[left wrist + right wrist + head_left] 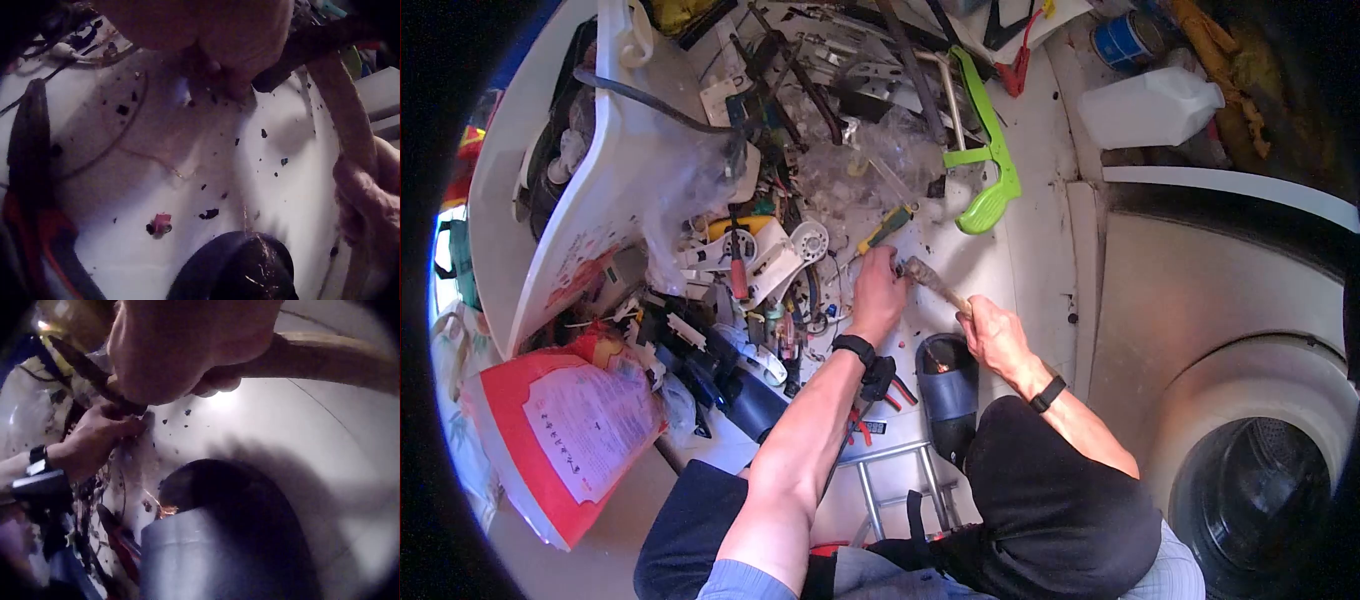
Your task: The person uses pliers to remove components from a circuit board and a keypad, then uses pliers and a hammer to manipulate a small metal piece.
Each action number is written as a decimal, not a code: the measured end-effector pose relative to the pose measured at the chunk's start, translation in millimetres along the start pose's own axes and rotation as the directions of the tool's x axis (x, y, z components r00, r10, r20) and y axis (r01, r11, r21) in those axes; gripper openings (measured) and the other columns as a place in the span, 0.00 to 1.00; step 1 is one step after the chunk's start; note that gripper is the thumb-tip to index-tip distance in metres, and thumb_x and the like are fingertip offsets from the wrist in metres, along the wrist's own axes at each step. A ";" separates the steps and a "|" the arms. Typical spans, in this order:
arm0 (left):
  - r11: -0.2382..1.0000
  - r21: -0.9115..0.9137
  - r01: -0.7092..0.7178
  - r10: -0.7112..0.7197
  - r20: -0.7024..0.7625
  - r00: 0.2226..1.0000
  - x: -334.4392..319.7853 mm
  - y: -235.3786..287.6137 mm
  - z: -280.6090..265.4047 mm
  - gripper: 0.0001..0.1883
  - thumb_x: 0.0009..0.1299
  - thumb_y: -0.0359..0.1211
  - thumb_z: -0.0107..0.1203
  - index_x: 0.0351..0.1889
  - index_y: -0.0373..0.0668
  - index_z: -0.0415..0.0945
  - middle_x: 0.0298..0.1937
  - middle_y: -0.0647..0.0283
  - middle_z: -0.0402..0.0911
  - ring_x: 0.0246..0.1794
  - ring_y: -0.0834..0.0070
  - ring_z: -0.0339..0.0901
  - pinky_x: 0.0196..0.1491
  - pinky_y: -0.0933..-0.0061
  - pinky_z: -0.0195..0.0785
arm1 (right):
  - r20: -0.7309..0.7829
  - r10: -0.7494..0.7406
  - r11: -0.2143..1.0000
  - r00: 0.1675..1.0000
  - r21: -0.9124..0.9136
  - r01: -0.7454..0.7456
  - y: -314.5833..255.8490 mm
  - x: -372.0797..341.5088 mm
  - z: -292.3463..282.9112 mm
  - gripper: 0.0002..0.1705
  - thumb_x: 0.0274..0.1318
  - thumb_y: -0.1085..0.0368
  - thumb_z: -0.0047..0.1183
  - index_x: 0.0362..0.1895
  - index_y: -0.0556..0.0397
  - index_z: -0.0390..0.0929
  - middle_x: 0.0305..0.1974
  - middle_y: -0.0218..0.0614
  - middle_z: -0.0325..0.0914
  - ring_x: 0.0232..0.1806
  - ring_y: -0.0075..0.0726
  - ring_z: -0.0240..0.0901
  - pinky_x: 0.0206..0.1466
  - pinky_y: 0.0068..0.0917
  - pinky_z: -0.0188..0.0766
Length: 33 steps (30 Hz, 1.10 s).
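Observation:
My right hand point(1000, 345) grips the wooden handle point(337, 357) of a hammer point(347, 112). Its dark head point(919, 270) is right beside the fingertips of my left hand point(878, 300), low over the littered floor. The left thumb and fingers are bent together around a small piece, mostly hidden by the hand; I cannot tell what it is. A screwdriver point(887, 230) with a yellow and green handle lies just beyond the left hand. Below the hands is a dark slipper point(948, 385) with thin copper-coloured strands point(167, 511) on it. Red-handled pliers point(31, 206) lie left of the slipper.
Tools, plastic bags and metal parts heap up at the back and left. A green-handled saw point(990, 190) lies ahead. At right stand a washing machine point(1140, 320) and a white jug point(1145, 108). A red and white bag point(565, 440) sits at left, a metal frame point(890, 470) near my knees.

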<state>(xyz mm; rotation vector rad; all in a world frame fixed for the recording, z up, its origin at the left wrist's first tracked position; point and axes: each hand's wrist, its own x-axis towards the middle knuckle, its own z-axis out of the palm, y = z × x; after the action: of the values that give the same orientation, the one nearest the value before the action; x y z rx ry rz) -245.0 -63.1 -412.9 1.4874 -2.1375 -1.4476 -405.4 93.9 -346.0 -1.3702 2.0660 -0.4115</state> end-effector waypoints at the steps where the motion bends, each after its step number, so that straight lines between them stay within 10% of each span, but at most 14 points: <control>1: 1.000 0.005 -0.005 0.005 -0.005 1.000 2.0 -3.9 -0.3 0.25 0.60 0.23 0.65 0.56 0.36 0.73 0.46 0.48 0.76 0.45 0.49 0.77 0.49 0.53 0.71 | -0.002 -0.017 1.000 1.000 -0.018 0.017 -1.5 -0.4 0.7 0.08 0.65 0.66 0.57 0.40 0.54 0.71 0.31 0.51 0.79 0.30 0.63 0.80 0.33 0.52 0.77; 21: 0.998 0.038 -0.051 0.055 -0.105 0.993 -26.9 -7.3 -15.6 0.34 0.60 0.19 0.61 0.68 0.36 0.67 0.53 0.47 0.72 0.44 0.50 0.77 0.49 0.54 0.72 | -0.100 -0.254 0.962 0.962 0.073 0.262 -26.9 -2.2 -12.0 0.13 0.57 0.72 0.60 0.45 0.55 0.73 0.35 0.49 0.79 0.34 0.59 0.81 0.35 0.46 0.79; 24: 0.986 0.141 -0.090 0.107 -0.120 0.987 -30.2 -29.1 2.2 0.34 0.61 0.19 0.61 0.68 0.36 0.67 0.55 0.45 0.72 0.48 0.47 0.77 0.52 0.53 0.72 | 0.125 -0.042 0.991 0.991 -0.119 0.057 -12.4 -7.0 5.8 0.10 0.59 0.69 0.60 0.42 0.55 0.72 0.33 0.52 0.78 0.34 0.61 0.81 0.35 0.49 0.78; 30: 0.995 -0.047 0.093 -0.091 0.033 0.995 -31.0 1.0 -15.5 0.32 0.62 0.20 0.61 0.67 0.36 0.68 0.58 0.44 0.71 0.57 0.43 0.75 0.57 0.52 0.72 | 0.162 0.054 0.989 0.985 0.126 -0.075 -17.1 -15.5 -3.0 0.09 0.63 0.66 0.59 0.41 0.54 0.72 0.34 0.54 0.80 0.31 0.63 0.81 0.33 0.52 0.76; 33: 0.999 -0.048 0.024 -0.023 0.022 0.999 -31.5 -8.3 -12.1 0.30 0.62 0.21 0.61 0.65 0.36 0.70 0.58 0.45 0.71 0.54 0.44 0.76 0.55 0.52 0.72 | -0.128 -0.037 0.982 0.991 0.179 0.060 -24.1 -12.7 -17.3 0.10 0.61 0.71 0.60 0.45 0.53 0.76 0.34 0.49 0.81 0.31 0.60 0.81 0.34 0.46 0.78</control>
<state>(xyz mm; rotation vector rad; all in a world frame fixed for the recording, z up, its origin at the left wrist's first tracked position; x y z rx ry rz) -217.0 -46.0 -401.5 1.4920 -2.0890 -1.5185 -395.9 94.1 -315.1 -1.3156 2.0392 -0.7052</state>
